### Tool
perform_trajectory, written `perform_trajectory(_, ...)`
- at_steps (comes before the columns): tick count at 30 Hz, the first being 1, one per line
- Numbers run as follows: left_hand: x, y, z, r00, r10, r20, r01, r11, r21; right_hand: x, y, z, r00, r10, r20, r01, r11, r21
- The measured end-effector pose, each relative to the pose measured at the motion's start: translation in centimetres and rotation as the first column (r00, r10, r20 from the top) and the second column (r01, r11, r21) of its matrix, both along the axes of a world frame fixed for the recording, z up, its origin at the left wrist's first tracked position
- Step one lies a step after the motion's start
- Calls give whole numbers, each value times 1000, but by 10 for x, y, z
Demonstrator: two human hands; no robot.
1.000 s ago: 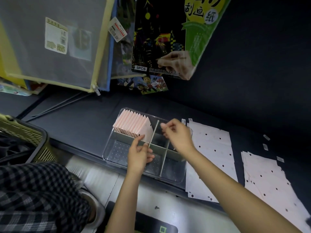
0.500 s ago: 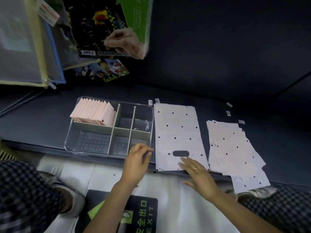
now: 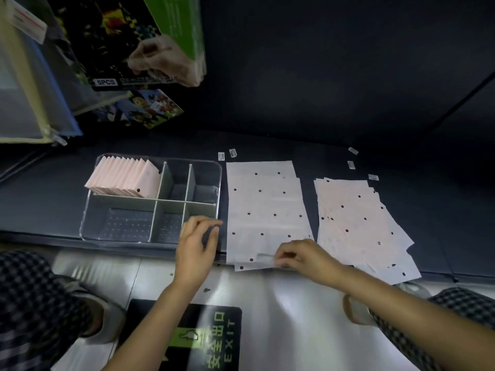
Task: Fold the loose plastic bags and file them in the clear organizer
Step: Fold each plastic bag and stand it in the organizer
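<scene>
A dark grey counter (image 3: 348, 129) runs across the view beneath a dark wall, with a pale glossy floor (image 3: 281, 303) below its near edge carrying a black and green exit sticker (image 3: 211, 341). Hanging packaged goods (image 3: 128, 41) crowd the upper left. On the counter's left sits the clear plastic organizer (image 3: 85, 220) with grey dividers; its far-left compartment holds a row of folded pink bags (image 3: 123, 178) standing on edge. Just right of it lies a flat stack of white plastic bags with dark dots (image 3: 265, 204), and further right a looser, fanned pile of dotted bags (image 3: 356, 223). The right hand (image 3: 308, 257) pinches the near edge of the flat stack with curled fingers. The left hand (image 3: 195, 247) hovers at the organizer's near-right corner, fingers loosely bent, holding nothing.
</scene>
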State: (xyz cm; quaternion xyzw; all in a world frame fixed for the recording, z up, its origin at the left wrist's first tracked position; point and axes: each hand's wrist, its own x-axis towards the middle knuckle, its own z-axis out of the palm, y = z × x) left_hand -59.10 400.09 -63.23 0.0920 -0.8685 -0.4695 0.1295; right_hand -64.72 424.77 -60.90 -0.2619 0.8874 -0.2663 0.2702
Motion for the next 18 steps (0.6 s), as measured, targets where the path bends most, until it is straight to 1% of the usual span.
perform_trajectory(1, -2, 4, 3, 1000, 5, -26, -5, 1000, 8, -7, -1, 11, 999, -2, 46, 4, 1000, -30)
perform_trajectory(3, -6, 13, 11, 997, 3, -77, 0, 999, 36, -24, -3, 30, 998, -18, 52, 21, 999, -41)
perform_trajectory(5, -10, 21, 19, 989, 15, -144, -10, 999, 40, -49, -6, 42, 999, -45, -25, 44, 999, -17)
perform_trajectory(7, -14, 29, 25, 977, 25, -211, -28, 1000, -11, -75, -13, 46, 990, -72, -121, 73, 997, 1)
perform_trajectory(9, -15, 36, 25, 969, -22, -246, 1, 996, -86, -99, -22, 40, 980, -105, -170, 110, 994, 22)
perform_trajectory(10, -14, 40, 23, 968, -71, -239, 43, 992, -120, -110, -26, 34, 976, -116, -183, 126, 991, 42)
perform_trajectory(12, -12, 47, 13, 966, -193, -170, 162, 970, -182, -129, -36, 18, 970, -123, -209, 146, 984, 100)
perform_trajectory(14, -9, 54, -3, 950, -302, -81, 271, 924, -270, -144, -44, 0, 966, -137, -218, 173, 973, 153)
perform_trajectory(16, -5, 60, -20, 927, -375, 29, 355, 847, -395, -153, -50, -15, 960, -148, -236, 198, 959, 202)
perform_trajectory(18, -3, 62, -33, 903, -402, 151, 421, 757, -500, -156, -53, -27, 946, -135, -294, 213, 944, 252)
